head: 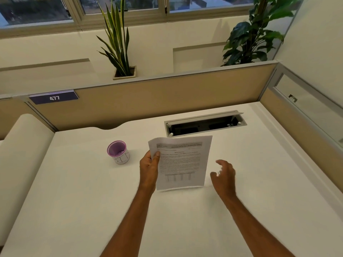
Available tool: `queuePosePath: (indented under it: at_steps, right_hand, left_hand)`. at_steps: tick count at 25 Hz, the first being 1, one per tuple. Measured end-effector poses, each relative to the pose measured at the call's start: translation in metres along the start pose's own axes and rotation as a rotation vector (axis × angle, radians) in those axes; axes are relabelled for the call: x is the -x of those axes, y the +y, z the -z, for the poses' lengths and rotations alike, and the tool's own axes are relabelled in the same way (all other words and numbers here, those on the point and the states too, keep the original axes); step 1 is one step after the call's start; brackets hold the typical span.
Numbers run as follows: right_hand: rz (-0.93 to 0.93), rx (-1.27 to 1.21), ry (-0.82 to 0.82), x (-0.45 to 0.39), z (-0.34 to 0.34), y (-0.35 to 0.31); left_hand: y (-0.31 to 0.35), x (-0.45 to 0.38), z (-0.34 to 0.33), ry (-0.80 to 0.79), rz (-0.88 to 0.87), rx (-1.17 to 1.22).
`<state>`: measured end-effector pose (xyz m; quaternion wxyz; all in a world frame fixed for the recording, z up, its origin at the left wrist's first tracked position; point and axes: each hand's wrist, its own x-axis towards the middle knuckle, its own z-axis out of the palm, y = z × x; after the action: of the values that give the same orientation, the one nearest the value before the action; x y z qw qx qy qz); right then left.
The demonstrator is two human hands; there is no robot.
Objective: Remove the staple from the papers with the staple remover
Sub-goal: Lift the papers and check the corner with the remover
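A stack of printed papers (182,162) stands tilted up off the white desk, its lower edge near the surface. My left hand (149,168) grips the stack by its left edge, thumb on the front page near the top left corner. My right hand (223,175) hovers just right of the papers, fingers spread and curled, holding nothing; a small shiny glint shows near its thumb. I see no staple remover, and the staple is too small to make out.
A purple-rimmed cup (118,152) marked "BIN" stands left of the papers. An open cable tray (205,124) is recessed in the white desk (83,201) behind them. Beige partitions (167,93) wall the back and right sides.
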<state>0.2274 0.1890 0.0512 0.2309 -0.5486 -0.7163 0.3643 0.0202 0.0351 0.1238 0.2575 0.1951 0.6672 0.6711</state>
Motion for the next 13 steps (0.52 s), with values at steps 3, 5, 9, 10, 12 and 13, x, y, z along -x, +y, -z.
queuePosePath:
  at_steps: [3, 5, 9, 10, 12, 13]
  right_hand:
    - [-0.210, 0.244, 0.037, 0.010, 0.006, 0.042]
    - [-0.267, 0.284, 0.003, 0.015, 0.004, 0.061]
    - [-0.218, 0.241, 0.014, 0.010, 0.009, 0.075]
    - [-0.209, 0.196, 0.020, 0.007, 0.012, 0.075]
    - [-0.165, 0.043, 0.049, 0.002, 0.019, 0.067]
    - [-0.132, -0.057, 0.071, 0.001, 0.024, 0.058]
  left_hand:
    - [0.003, -0.001, -0.002, -0.004, -0.039, -0.071]
    - [0.002, -0.001, -0.004, 0.000, -0.053, -0.108]
    - [0.001, -0.002, -0.008, 0.037, -0.077, -0.154]
    - [0.001, -0.002, -0.009, 0.045, -0.084, -0.164]
    - [0.003, -0.004, -0.010, 0.047, -0.095, -0.180]
    - [0.005, -0.005, -0.009, 0.047, -0.104, -0.203]
